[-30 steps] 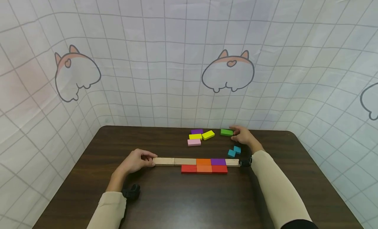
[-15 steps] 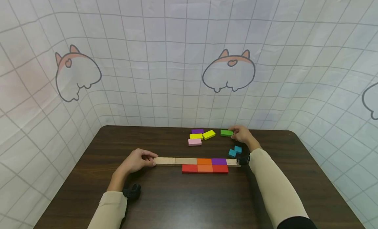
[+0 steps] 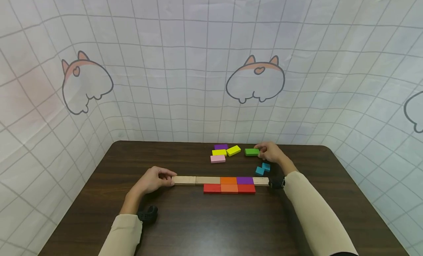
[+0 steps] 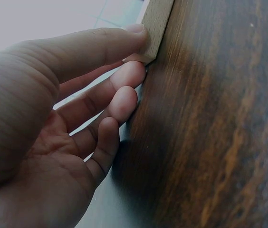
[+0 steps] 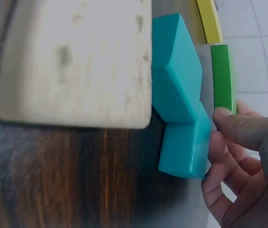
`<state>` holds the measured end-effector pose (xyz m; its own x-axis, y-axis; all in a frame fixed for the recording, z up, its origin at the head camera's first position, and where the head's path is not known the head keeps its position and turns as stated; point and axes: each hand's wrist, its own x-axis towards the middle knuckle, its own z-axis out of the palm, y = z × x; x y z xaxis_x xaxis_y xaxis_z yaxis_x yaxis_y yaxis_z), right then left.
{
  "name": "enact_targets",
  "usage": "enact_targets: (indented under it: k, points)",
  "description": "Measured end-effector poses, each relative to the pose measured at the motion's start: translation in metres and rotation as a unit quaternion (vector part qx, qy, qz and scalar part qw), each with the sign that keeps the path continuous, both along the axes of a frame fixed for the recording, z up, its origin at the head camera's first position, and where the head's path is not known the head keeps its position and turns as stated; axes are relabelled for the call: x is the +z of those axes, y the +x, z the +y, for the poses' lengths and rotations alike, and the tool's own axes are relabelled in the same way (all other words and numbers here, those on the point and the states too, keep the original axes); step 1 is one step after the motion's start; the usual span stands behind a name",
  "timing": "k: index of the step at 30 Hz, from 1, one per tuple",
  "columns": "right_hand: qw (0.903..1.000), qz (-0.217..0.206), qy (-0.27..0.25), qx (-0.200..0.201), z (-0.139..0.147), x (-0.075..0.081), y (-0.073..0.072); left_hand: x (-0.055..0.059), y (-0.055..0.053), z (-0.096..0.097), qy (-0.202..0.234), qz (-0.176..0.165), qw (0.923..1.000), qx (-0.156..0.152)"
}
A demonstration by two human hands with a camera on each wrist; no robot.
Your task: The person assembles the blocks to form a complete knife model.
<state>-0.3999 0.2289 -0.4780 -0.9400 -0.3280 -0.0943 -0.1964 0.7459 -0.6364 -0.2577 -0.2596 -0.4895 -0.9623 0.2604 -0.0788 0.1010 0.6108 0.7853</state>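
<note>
At the left end of a row of blocks, my left hand (image 3: pixel 153 180) pinches a plain wooden block (image 3: pixel 184 180). The left wrist view has the thumb against the side of this wooden block (image 4: pixel 157 28) and fingertips by its end. Toward the back of the table, my right hand (image 3: pixel 271 152) holds the right end of a green block (image 3: pixel 252 152) between thumb and fingers. Close up in the right wrist view, the thumb lies on the green block (image 5: pixel 223 78), and two blue blocks (image 5: pixel 179 71) stand beside the curled fingers.
Along the row lie more wooden blocks (image 3: pixel 207 180), an orange block (image 3: pixel 228 180) and a purple block (image 3: pixel 245 180). Red and orange blocks (image 3: pixel 212 188) line its near side. Yellow blocks (image 3: pixel 233 150), a pink block (image 3: pixel 217 159) and another purple block (image 3: pixel 221 147) lie at the back.
My right hand has drawn the green block slightly nearer and to the left, away from the table's back edge. The left hand stays at the row's end.
</note>
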Motion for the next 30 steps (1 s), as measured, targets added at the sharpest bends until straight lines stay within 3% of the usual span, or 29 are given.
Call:
enact_targets:
  k: [8, 14, 20, 30]
  points:
    - [0.9999, 0.006, -0.008, 0.006, -0.004, 0.01, 0.015, -0.001, -0.001, -0.001, 0.0, -0.005, 1.0, 0.0]
    - [0.9983, 0.047, 0.004, 0.033, -0.009, 0.013, 0.033, 0.0, -0.001, -0.001, 0.001, 0.001, 0.9999, -0.011]
    - [0.9932, 0.09, 0.0, 0.073, -0.018, 0.02, 0.066, -0.001, -0.002, -0.002, -0.007, 0.0, 1.0, -0.005]
    - [0.9902, 0.11, -0.02, 0.084, -0.038, 0.017, 0.128, -0.002, -0.002, -0.002, -0.005, 0.0, 1.0, -0.004]
